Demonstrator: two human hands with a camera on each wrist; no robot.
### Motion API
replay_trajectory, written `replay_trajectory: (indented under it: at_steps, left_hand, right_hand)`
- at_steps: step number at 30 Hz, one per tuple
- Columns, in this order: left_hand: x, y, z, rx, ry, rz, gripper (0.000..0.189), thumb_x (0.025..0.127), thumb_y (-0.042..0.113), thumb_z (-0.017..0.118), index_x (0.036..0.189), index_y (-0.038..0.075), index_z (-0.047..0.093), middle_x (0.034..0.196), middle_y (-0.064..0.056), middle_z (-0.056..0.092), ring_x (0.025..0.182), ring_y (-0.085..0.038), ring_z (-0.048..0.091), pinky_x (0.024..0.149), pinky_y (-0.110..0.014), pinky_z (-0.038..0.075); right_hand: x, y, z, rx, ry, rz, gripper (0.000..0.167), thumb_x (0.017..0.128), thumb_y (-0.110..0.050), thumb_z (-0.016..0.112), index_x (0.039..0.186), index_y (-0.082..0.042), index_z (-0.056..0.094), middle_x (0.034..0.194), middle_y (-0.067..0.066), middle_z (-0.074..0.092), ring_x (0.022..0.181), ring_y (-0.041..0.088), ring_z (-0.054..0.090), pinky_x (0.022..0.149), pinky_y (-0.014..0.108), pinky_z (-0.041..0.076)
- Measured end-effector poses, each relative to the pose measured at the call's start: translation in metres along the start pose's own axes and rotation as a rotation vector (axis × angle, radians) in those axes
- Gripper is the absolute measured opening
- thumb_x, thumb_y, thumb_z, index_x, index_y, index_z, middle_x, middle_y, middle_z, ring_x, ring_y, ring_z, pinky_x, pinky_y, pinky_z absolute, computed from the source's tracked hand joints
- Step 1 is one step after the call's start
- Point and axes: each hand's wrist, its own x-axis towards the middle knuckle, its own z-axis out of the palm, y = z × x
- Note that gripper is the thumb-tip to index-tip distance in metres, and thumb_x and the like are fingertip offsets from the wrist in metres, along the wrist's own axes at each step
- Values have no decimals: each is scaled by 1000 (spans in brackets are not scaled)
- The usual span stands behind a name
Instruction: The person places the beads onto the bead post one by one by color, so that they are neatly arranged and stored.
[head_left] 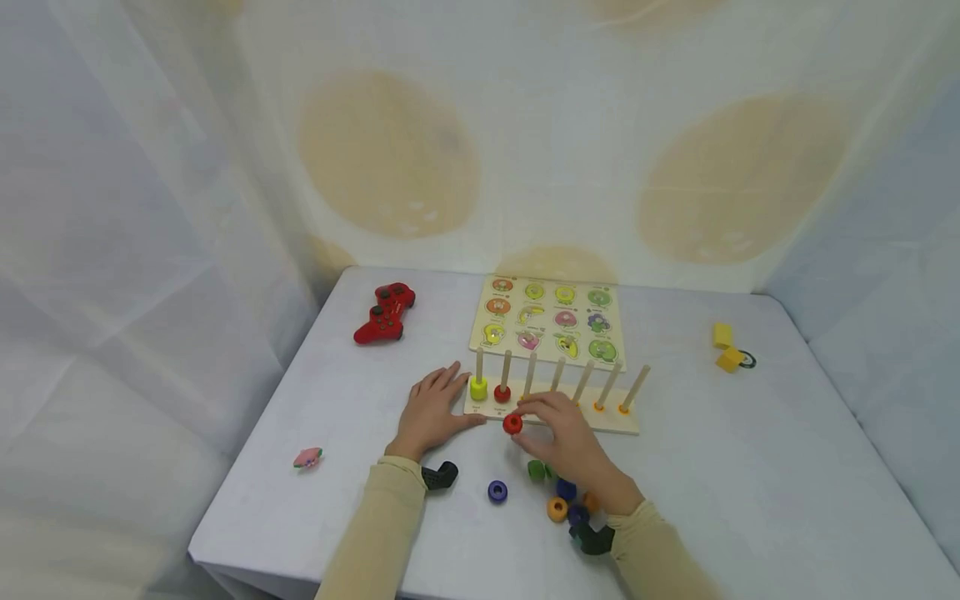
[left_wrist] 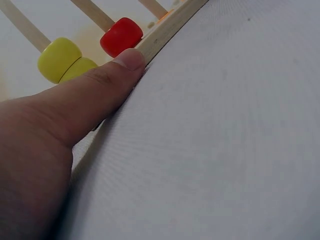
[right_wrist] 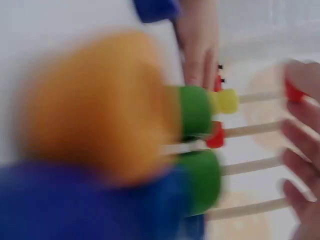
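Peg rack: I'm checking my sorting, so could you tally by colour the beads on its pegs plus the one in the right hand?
Yellow beads: 2, stacked on one peg
Red beads: 2, one on the next peg, one held by the right hand
Total: 4

A glossy red bead (head_left: 511, 428) is being pinched in the fingers of the right hand (head_left: 570, 442), its hole showing, near the front edge of a pale wooden board (head_left: 619, 423). The board is lying flat, its seven pegs (head_left: 636, 387) standing in a row, and the left hand (head_left: 431, 415) is resting its thumb along the front edge. Two yellow beads (left_wrist: 60, 60) are sitting stacked on the leftmost peg, a second red bead (left_wrist: 121, 37) on the next. Loose green beads (head_left: 536, 470), blue beads (head_left: 566, 489) and orange beads (head_left: 557, 516) are clustering by the right hand; a purple bead (head_left: 497, 499) is lying apart.
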Motion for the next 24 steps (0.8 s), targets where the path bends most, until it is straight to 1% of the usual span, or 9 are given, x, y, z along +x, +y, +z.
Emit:
replay_trajectory:
  at_steps: [3,5,7,9,13,16,19,22,24]
  left_hand:
    - [0,0,-1,-12,-2,-2,97,79,81,63,158,29,40,171,5,25,157,-26,24,129,-53,22]
    - [0,1,-1,-18,-4,-5,97,79,81,64,158,29,40,171,6,25,157,-26,24,129,-53,22]
    - [0,1,-1,-23,-8,-9,96,79,80,64,158,30,41,171,6,25,157,-26,24,129,-53,22]
    - [0,2,-1,-32,-12,-10,96,79,80,65,157,30,41,171,6,26,157,-27,23,129,-53,22]
    - [0,2,0,-33,-24,-10,96,79,80,65,157,30,41,171,6,25,157,-26,23,129,-53,21]
    - [0,2,0,-21,-26,-10,97,79,80,65,158,30,40,171,6,25,157,-26,23,129,-53,21]
    - [0,2,0,-23,-19,-9,96,79,80,65,158,29,41,171,5,25,157,-27,23,129,-53,21]
    - [0,2,-2,-30,-14,-9,96,80,79,65,158,29,41,171,5,25,157,-27,23,129,-53,21]
    - [-1,2,-3,-29,-12,-12,96,80,79,65,158,29,41,171,5,25,157,-27,23,129,-53,21]
  right_hand:
    - [22,0,-10,0,238,-59,32,83,-22,86,110,-11,73,119,5,70,116,26,60,103,49,47]
    - [37,-2,-15,-30,332,-49,33,83,-23,85,110,-9,73,118,8,69,116,30,59,101,54,43]
    - [51,-3,-19,-64,370,-19,32,84,-25,84,110,-9,73,120,10,68,117,33,57,99,56,40]
    - [60,-4,-21,-108,354,33,33,86,-28,83,111,-10,73,122,10,67,120,34,55,100,57,38]
    - [69,-5,-20,-155,280,108,34,88,-33,81,114,-12,73,127,8,66,127,32,53,109,57,33]
    - [71,-7,-19,-168,241,133,35,89,-34,80,115,-12,72,129,9,66,129,32,53,111,57,32]
    - [73,-7,-19,-171,211,152,40,90,-38,78,121,-14,71,132,9,65,131,32,52,112,57,32]
    - [74,-8,-20,-158,205,169,47,90,-40,77,129,-16,68,135,9,64,133,32,51,113,56,32]
    - [73,-8,-22,-134,220,168,49,90,-40,78,131,-16,67,136,8,64,133,32,51,112,56,32]
